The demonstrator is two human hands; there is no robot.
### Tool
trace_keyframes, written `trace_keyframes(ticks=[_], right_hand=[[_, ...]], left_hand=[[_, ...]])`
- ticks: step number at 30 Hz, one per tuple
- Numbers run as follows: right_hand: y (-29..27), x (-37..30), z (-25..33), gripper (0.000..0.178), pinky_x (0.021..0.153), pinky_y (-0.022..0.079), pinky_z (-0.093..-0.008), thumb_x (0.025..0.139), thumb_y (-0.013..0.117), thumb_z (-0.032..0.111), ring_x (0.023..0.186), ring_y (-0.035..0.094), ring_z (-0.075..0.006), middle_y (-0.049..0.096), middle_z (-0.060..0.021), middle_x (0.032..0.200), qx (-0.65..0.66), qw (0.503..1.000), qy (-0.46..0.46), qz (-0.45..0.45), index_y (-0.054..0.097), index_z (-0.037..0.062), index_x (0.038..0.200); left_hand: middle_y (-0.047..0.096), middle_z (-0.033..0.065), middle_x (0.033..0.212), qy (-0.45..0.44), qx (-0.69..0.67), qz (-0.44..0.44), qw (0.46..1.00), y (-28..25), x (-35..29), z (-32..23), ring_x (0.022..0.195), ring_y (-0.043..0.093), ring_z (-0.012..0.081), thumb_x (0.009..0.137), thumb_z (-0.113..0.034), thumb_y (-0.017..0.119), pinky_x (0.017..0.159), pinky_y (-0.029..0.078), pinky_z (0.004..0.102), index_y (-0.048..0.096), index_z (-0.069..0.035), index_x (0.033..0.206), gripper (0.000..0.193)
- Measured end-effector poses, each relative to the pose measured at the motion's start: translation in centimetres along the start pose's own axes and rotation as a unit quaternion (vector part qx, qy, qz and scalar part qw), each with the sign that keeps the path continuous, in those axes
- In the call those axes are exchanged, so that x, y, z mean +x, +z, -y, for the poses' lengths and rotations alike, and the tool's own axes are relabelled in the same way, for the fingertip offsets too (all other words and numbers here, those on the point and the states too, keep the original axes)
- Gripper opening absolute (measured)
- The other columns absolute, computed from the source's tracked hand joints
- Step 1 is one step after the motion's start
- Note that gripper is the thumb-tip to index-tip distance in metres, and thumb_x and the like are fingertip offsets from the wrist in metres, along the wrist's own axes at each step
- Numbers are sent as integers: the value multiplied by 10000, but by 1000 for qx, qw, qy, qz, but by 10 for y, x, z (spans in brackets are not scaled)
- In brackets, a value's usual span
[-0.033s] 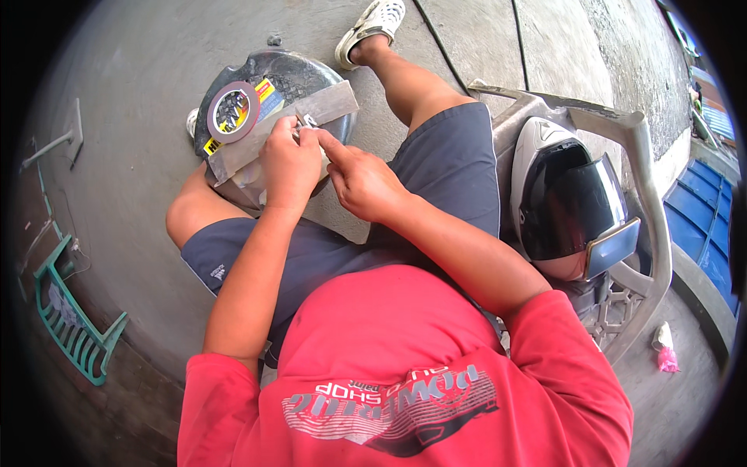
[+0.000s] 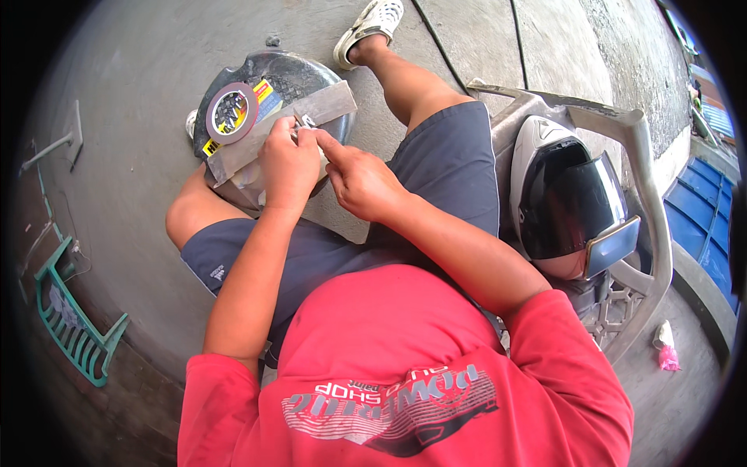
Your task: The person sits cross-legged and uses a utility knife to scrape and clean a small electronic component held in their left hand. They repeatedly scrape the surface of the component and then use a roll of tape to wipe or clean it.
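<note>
Close together over a dark round stand (image 2: 315, 70), my two hands meet at the fingertips. My left hand (image 2: 288, 171) is closed in a pinch around something small, mostly hidden by the fingers. My right hand (image 2: 366, 183) has curled fingers, with its index finger and thumb reaching to the left fingertips; what it grips is hidden. A small white-and-black piece (image 2: 309, 121) shows just past the fingertips. Beneath them a flat grey strip (image 2: 331, 101) lies slantwise across the stand. Left of the hands, a roll of purplish-brown tape (image 2: 250, 121) rests on a yellow-and-blue printed sheet (image 2: 267, 97).
On my right a worn plastic chair (image 2: 642, 156) bears a white helmet with a dark visor (image 2: 572, 194), and a phone-like flat object (image 2: 613, 249) leans on it. A green plastic chair (image 2: 74, 327) stands at far left. Dark lines (image 2: 436, 39) cross the concrete floor.
</note>
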State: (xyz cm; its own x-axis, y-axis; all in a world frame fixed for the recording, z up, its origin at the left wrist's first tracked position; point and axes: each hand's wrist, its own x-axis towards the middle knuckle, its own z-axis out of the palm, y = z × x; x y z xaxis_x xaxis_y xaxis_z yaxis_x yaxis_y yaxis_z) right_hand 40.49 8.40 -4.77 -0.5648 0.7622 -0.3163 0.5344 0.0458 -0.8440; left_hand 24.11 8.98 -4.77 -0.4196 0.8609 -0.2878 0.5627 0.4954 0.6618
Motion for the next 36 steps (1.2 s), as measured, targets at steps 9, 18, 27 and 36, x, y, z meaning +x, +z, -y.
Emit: trace_keyframes(ticks=[9, 18, 27, 36], right_hand=[[-4, -7, 0, 639, 954, 536, -578, 1038, 529, 118, 1101, 686, -513, 708, -307, 1253, 18, 1000, 22, 5, 389, 135, 1661], [-4, 4, -1, 629, 881, 565, -577, 1038, 527, 152, 993, 718, -468, 713, -253, 1084, -27, 999, 25, -22, 417, 190, 1656], [-4, -5, 6, 639, 816, 564, -585, 1038, 535, 145, 917, 713, -470, 709, -257, 1056, -74, 997, 34, 9, 403, 184, 1661], [-9, -3, 8, 683, 867, 584, -563, 994, 556, 133, 981, 742, -449, 714, -261, 1106, -95, 994, 53, 27, 410, 195, 1659]], left_hand=[[766, 292, 1076, 35, 5, -22, 999, 6, 0, 10, 1004, 737, 493, 1040, -226, 544, 892, 562, 550, 729, 21, 1193, 345], [771, 288, 988, 80, 58, -20, 995, 10, 1, 13, 957, 751, 481, 1028, -196, 537, 870, 577, 550, 720, 36, 1203, 344], [783, 232, 918, 29, -50, 12, 998, -1, 8, 6, 842, 779, 400, 1044, -171, 510, 806, 591, 494, 730, 26, 1152, 314], [789, 202, 869, 51, -4, 25, 998, 2, 8, 14, 842, 788, 374, 1045, -188, 500, 831, 586, 480, 725, 29, 1165, 334]])
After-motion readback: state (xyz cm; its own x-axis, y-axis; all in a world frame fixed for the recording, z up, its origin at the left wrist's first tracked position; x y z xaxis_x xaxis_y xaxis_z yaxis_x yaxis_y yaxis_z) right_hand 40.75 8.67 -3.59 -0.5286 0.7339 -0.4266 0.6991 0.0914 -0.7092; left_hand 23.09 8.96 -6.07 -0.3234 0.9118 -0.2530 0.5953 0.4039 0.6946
